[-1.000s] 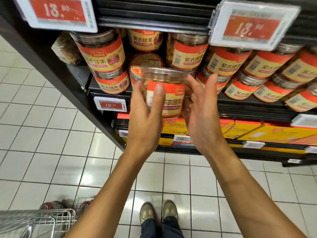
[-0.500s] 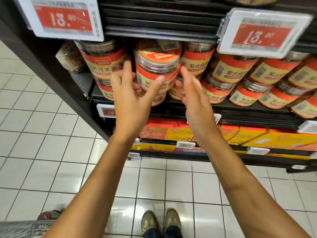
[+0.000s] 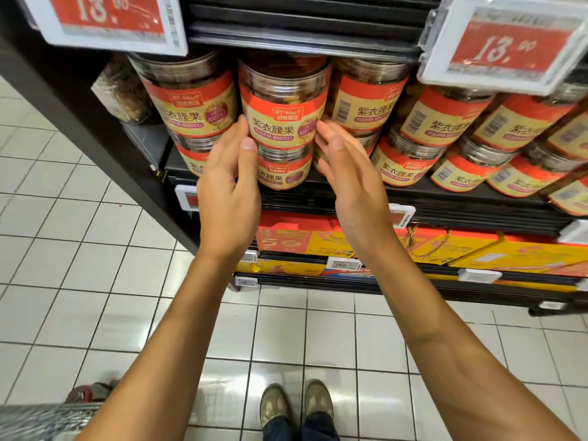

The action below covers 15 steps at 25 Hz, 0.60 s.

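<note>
Left hand [image 3: 229, 192]: open and loose, fingers nearly straight, set against the left flank of the jar [image 3: 283, 103]; thumb tip at the jar's lower left edge, not wrapped round it.
Right hand [image 3: 353, 186]: open likewise, fingertips touching the jar's lower right side, palm turned toward the left hand.
Hands together: apart, one on each side, with the jar between the fingertips and above both palms.
Jar's place: middle of the front row on the shelf [image 3: 445, 202], standing on the lid of a lower jar [image 3: 284, 171], top close under the shelf board above.
Jar's axis: long axis up and down, base below, top in shadow above; front of the red and cream label facing out toward the person.
Left neighbour [image 3: 191, 103]: same kind of jar, just beside, also stacked on another.
Right neighbour [image 3: 366, 100]: just beside, barcode side turned outward.
Further right: more stacked jars of the same kind, leaning in the wide-angle view.
Price tags: one at upper left [image 3: 111, 20], one at upper right [image 3: 506, 46], red, both clipped to the board above.
Boxes [image 3: 477, 249]: yellow and orange, flat on the shelf below.
Floor [image 3: 79, 265]: white tiles.
Shoes [image 3: 296, 405]: side by side at the bottom edge, toes toward the shelf.
Cart [image 3: 41, 421]: wire rim in the lower left corner.
</note>
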Each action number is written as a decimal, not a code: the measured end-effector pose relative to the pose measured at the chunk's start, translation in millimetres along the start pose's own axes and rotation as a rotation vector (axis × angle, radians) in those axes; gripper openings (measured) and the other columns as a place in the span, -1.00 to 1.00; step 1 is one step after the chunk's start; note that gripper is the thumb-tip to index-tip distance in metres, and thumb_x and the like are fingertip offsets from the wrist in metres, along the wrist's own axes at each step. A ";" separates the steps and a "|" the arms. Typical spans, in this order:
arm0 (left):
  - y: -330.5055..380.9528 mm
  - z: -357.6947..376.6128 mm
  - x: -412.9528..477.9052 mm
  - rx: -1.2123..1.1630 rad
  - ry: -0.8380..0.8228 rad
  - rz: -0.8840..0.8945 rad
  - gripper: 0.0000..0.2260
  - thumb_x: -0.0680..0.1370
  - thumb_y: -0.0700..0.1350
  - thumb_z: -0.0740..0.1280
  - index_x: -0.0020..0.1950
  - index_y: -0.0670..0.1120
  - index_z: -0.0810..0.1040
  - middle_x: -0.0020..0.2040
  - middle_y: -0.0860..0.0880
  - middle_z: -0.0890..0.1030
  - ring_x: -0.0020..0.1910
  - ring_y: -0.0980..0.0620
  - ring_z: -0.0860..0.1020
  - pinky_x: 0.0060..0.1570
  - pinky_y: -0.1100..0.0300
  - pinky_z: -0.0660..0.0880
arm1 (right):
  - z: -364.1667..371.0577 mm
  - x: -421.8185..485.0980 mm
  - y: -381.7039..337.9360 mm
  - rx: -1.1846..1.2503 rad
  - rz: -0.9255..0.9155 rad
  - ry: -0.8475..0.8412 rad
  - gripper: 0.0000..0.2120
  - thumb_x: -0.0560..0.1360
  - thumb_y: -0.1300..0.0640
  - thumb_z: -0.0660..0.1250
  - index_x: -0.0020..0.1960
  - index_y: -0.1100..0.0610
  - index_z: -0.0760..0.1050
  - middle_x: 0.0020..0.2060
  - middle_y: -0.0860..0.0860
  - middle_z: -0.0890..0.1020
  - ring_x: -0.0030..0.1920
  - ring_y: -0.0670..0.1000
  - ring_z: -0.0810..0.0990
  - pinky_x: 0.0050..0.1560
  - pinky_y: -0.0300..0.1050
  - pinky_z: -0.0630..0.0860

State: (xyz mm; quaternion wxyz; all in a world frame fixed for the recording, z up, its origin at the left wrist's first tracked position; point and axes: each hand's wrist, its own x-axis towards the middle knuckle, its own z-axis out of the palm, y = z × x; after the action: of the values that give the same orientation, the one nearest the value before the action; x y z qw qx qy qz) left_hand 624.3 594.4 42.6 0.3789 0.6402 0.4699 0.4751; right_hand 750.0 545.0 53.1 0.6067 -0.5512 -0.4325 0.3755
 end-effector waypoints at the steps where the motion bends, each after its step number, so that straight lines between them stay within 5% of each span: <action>1: -1.2 0.5 0.6 0.000 -0.016 -0.014 -0.58 0.61 0.01 0.08 0.43 -0.11 0.34 0.41 0.01 0.40 0.39 0.17 0.32 0.41 0.11 0.27 | 0.1 0.9 0.1 0.006 -0.003 0.001 -0.70 0.51 -0.04 0.08 0.22 -0.08 0.39 0.35 0.04 0.42 0.39 -0.05 0.35 0.43 0.02 0.28; 4: -1.3 1.8 2.0 -0.017 -0.069 -0.066 -0.54 0.59 0.03 0.11 0.46 -0.10 0.29 0.45 0.01 0.34 0.39 0.23 0.27 0.42 0.23 0.20 | -0.5 5.9 -1.5 -0.014 -0.006 0.015 -0.80 0.52 -0.03 0.07 0.09 -0.16 0.40 0.33 0.07 0.45 0.38 -0.02 0.38 0.42 0.03 0.28; 6: 0.5 -1.7 -0.4 -0.151 -0.049 -0.137 -0.54 0.56 0.04 0.14 0.43 -0.10 0.33 0.40 -0.02 0.41 0.39 0.13 0.35 0.41 0.11 0.28 | -2.4 3.7 -1.6 -0.047 -0.003 0.036 -0.80 0.53 -0.03 0.07 0.04 -0.15 0.45 0.28 0.09 0.49 0.33 -0.01 0.44 0.38 0.01 0.35; 10: 13.9 -18.8 -15.8 -0.183 0.036 -0.268 -0.75 0.60 -0.03 0.15 0.15 -0.04 0.55 0.09 0.00 0.63 0.12 0.05 0.56 0.24 0.02 0.45 | -5.0 -15.2 -8.8 -0.047 0.097 0.088 -0.77 0.62 0.03 0.07 -0.07 -0.06 0.50 0.04 0.02 0.59 0.01 -0.08 0.63 0.10 -0.17 0.55; 15: 65.4 -50.3 -67.8 -0.206 -0.018 -0.410 -0.79 0.63 -0.12 0.15 -0.03 -0.07 0.58 -0.18 0.00 0.62 -0.23 0.12 0.58 -0.15 0.32 0.50 | -9.9 -52.6 -49.6 -0.138 0.156 -0.033 -0.75 0.64 0.08 0.05 -0.03 0.05 0.49 -0.07 -0.05 0.59 -0.09 0.00 0.65 0.02 -0.13 0.56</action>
State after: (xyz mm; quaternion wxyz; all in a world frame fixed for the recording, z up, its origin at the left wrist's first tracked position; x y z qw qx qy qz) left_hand 584.3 513.3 99.6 0.5351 0.4936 0.5359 0.4277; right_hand 740.2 487.1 96.4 0.5291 -0.6175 -0.4229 0.3999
